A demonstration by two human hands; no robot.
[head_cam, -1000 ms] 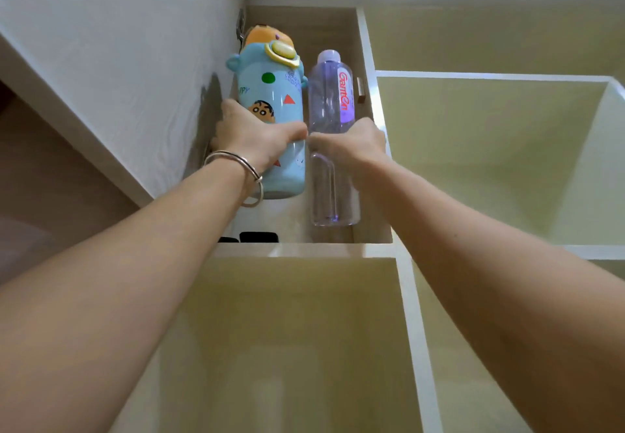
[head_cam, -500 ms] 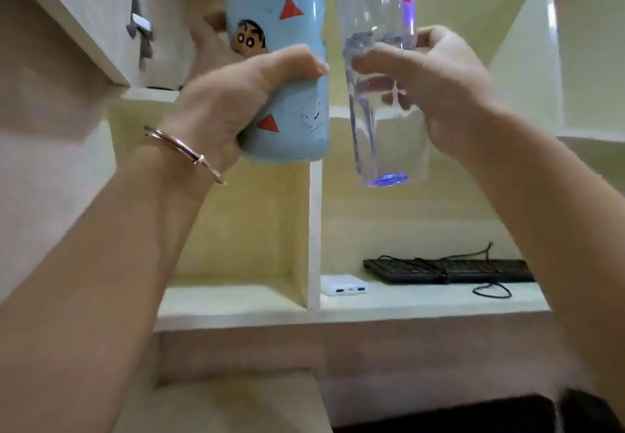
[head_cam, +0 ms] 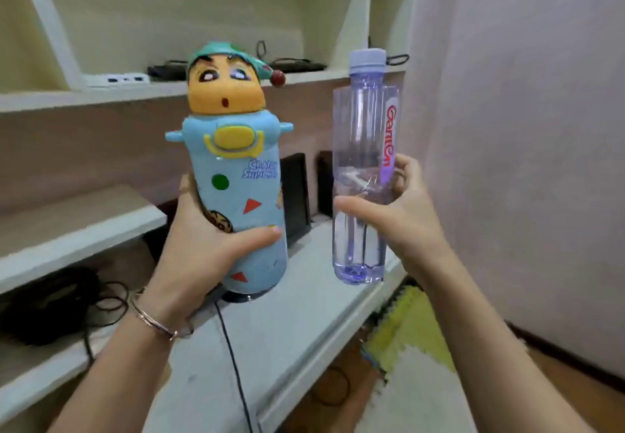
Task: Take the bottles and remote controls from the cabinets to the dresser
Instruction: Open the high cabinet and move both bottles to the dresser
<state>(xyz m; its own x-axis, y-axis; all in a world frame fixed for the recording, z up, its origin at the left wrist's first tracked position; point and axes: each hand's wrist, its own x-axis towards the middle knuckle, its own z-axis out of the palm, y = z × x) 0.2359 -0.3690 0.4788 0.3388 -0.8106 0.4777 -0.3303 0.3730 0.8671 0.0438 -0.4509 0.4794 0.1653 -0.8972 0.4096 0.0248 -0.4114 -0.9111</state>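
My left hand (head_cam: 199, 246), with a bangle on its wrist, grips a light blue cartoon bottle (head_cam: 241, 192) with an orange character-head lid, held upright in mid-air. To its right my right hand (head_cam: 402, 209) holds a clear plastic water bottle (head_cam: 363, 148) with a lilac cap and a red label, also upright and partly filled with water. Both bottles hang side by side, apart from each other, above a white desk surface (head_cam: 287, 328).
White shelves (head_cam: 81, 94) behind hold a white power bank (head_cam: 116, 78) and a dark keyboard with cables. Black cables (head_cam: 50, 300) lie on a lower shelf at left; a thin cable crosses the desk. Yellow and white foam mats (head_cam: 416, 358) cover the floor by the pink wall.
Both hands lifted the bottles out of the upper cabinet compartment and brought them down. The view swung down from the cabinet to the desk and lower shelves.
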